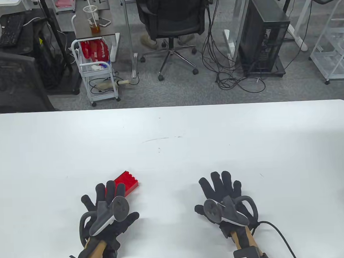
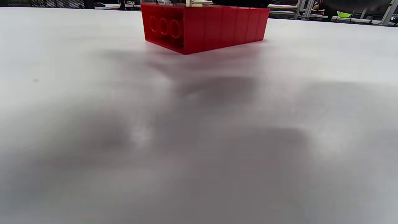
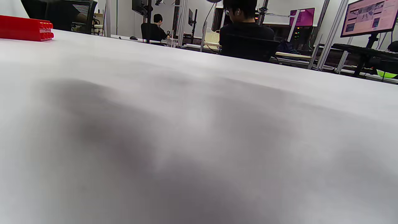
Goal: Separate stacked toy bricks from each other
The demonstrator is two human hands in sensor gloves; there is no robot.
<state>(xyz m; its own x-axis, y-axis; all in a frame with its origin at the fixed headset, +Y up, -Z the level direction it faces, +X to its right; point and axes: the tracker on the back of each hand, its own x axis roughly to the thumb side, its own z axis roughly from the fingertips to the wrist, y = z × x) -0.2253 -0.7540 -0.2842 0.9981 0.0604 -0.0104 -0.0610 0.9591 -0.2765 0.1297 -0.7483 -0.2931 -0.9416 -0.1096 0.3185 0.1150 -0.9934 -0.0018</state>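
A red toy brick stack (image 1: pixel 123 183) lies on its side on the white desk (image 1: pixel 172 140), toward the near edge and left of the middle, with its long side running diagonally away to the right. The left hand (image 1: pixel 107 210) hovers or rests just behind it, palm down, and its fingers (image 1: pixel 109 188) are spread apart and reach over the near end of the stack; from above they overlap that end, but whether they touch it cannot be told. In the left wrist view the stack (image 2: pixel 203 28) sits flat on the desk with its hollow underside, showing three round tubes, facing left, and faint seams along its long face suggest several bricks pressed together, though their number cannot be counted for certain. The right hand (image 1: pixel 226 201) lies palm down well to the right of the stack, near the same edge, fingers (image 1: pixel 216 181) fanned apart and holding nothing. In the right wrist view the stack (image 3: pixel 26 28) shows only as a low red bar far off at the left, studs pointing right. Counted: one red stack, two gloved hands, one tracker (image 1: pixel 111 214) on the back of the left hand and another tracker (image 1: pixel 220 212) on the right.
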